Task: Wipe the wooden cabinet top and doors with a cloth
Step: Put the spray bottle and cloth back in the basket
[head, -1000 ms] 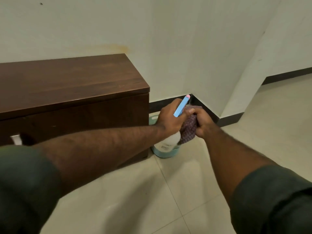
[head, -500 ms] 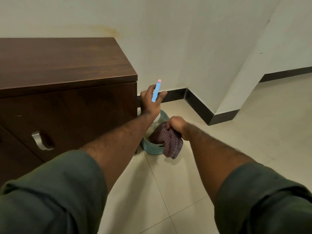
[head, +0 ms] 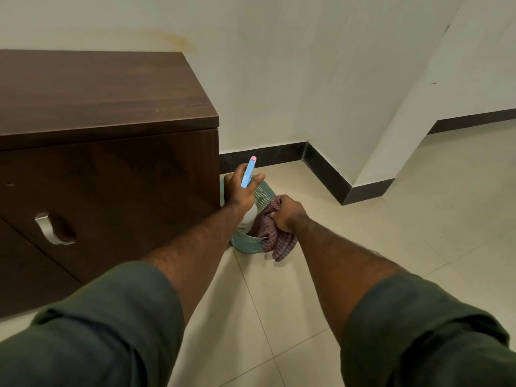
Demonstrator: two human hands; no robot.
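From the head view, the only one we have, the dark brown wooden cabinet (head: pixel 106 107) fills the upper left of the frame, its flat top above a door with a silver metal handle (head: pixel 49 229) at the left edge. Neither hand touches it.

Just right of centre, our right hand (head: pixel 287 213) is closed as a fist on a bunched maroon checked cloth (head: pixel 275 241). The grip takes the cloth near its upper part, and the loose folds hang below and to the left of the fingers, draping over the rim of a small teal perforated plastic basket (head: pixel 247 243) that stands on the pale tiled floor (head: pixel 279 317) beside the cabinet's right corner. We judge the cloth to be light, soft and limp. It should not slip, but it will trail, so it wants gathering into a pad in the palm before it meets the wood.

At centre, our left hand (head: pixel 241 192) is wrapped around the neck of a white plastic spray bottle with a blue trigger head (head: pixel 248 174). Its body sits low in the basket, and we cannot tell whether it rests there or is lifted. It looks rigid and smooth, probably moderately heavy if filled, and is best held at the neck.
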